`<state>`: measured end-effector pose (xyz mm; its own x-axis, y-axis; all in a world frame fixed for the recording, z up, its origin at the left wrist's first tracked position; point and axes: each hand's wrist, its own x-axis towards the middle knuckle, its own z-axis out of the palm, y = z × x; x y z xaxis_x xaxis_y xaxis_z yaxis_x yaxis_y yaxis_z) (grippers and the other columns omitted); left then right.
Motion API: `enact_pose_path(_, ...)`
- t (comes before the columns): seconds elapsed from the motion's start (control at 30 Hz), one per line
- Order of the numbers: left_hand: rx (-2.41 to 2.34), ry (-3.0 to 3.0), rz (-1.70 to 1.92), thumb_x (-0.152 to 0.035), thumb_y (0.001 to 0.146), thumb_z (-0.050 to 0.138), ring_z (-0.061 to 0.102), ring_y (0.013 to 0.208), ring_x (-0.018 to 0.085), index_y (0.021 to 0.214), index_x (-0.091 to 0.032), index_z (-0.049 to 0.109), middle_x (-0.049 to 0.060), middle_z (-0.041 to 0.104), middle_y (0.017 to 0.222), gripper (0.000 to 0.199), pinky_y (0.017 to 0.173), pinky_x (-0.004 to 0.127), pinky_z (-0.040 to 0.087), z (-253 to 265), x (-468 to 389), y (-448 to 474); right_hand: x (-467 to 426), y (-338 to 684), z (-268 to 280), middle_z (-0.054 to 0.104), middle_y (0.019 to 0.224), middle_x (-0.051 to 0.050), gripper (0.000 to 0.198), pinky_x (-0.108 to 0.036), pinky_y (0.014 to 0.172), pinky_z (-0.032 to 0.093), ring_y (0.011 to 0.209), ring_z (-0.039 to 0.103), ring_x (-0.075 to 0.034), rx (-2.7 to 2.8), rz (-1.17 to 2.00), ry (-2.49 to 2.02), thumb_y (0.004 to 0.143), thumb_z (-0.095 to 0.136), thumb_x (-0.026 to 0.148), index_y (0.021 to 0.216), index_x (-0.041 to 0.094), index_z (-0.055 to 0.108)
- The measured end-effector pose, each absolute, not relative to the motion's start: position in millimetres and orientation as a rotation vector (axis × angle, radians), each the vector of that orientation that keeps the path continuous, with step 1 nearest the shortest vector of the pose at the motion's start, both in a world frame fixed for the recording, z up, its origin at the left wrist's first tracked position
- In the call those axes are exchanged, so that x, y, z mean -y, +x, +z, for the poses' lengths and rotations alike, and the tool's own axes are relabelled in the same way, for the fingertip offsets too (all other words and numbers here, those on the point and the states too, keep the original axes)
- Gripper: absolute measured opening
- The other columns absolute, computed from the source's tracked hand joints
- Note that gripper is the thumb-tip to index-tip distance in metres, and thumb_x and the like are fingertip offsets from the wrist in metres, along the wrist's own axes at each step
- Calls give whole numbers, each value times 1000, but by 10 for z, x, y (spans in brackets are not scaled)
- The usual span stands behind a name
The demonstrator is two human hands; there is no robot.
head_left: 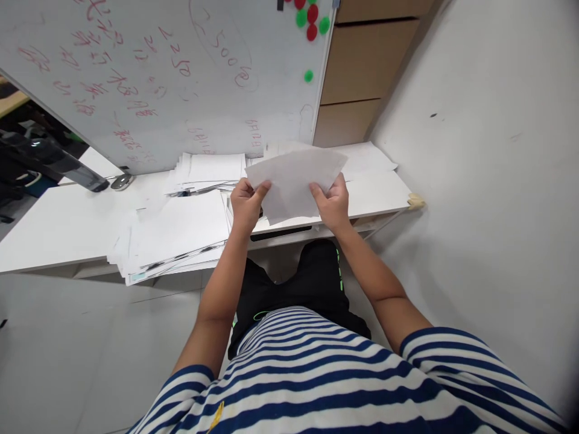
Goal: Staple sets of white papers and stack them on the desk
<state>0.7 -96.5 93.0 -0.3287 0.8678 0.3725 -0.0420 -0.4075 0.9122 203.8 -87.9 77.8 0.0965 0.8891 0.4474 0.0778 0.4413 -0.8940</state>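
The thin white rectangular paper sheet (296,181) is held up above the middle of the long white desk (58,223), its far edge bowed; whether it is one layer or several, I cannot tell. The left hand (246,205) pinches its left side and the right hand (333,202) its right, each thumb pressed flat on top, fingers curled beneath. An uneven pull or too hard a pinch could crease or tear so thin a sheet; a slackened thumb could let a corner droop or slip off the desk's near edge.

Just left, the thick fanned pile of white papers (185,220) overhangs that edge, so a brush of the left forearm might send loose leaves to the floor. Beyond it, the smaller ragged white paper stack (215,167) lies close enough for sheets to get mixed. Far right, the loose white papers (366,158) could slide if nudged.
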Motion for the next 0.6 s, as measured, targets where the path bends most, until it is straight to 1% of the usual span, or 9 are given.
enact_pose_path(0.17,-1207,1225,1817,-51,70,84,51,66,10,65,-19,51,-4,50,65,46,61,24,41,1035,966,-28,867,2015,865,64,130,-10,69,-50,112,47,129,57,-29,1347,837,-919,80,66,68,132,27,50)
enact_pose_path(0.23,-1261,1244,1793,-52,72,82,49,64,9,64,-19,52,-4,50,64,45,59,23,39,1017,972,-58,847,2030,814,65,129,-10,70,-49,111,48,127,59,-29,1343,913,-901,77,69,70,130,26,52)
enact_pose_path(0.33,-1321,1261,1748,-53,75,79,49,62,9,66,-19,57,-3,53,64,42,57,23,39,953,965,-95,810,2052,680,67,128,-11,67,-50,110,49,123,62,-29,1316,1011,-874,76,69,70,124,25,56)
enact_pose_path(0.5,-1310,1225,1658,-53,75,78,57,65,11,73,-20,65,-1,62,70,37,59,24,45,870,947,-92,790,2073,489,70,124,-11,64,-53,106,52,121,64,-29,1291,1085,-890,78,66,71,122,24,58)
enact_pose_path(0.6,-1211,1165,1578,-57,77,76,65,72,14,87,-21,69,2,68,78,38,66,28,53,821,952,-47,798,2078,458,70,124,-11,64,-53,106,52,120,64,-29,1266,1076,-889,77,68,70,121,24,58)
